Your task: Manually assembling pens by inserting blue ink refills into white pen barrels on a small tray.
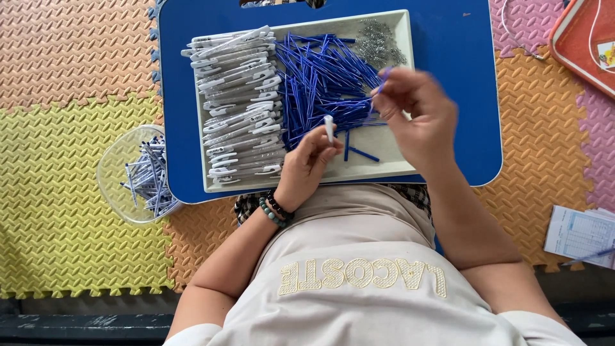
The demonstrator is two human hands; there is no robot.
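From my head view I see my left hand point(307, 160) pinching a white pen barrel point(329, 127) upright over the near edge of the grey tray point(403, 96), while my right hand point(416, 115) is closed on 1 thin blue refill point(382, 81), blurred, just above the heap of blue refills point(320, 83). The tray sits on a blue bench point(461, 64), with stacked white pen barrels point(240, 102) at its left and small metal springs point(378, 41) at its far corner. A clear bowl of finished pens point(138, 176) rests on the foam floor mat point(57, 128) left of the bench.
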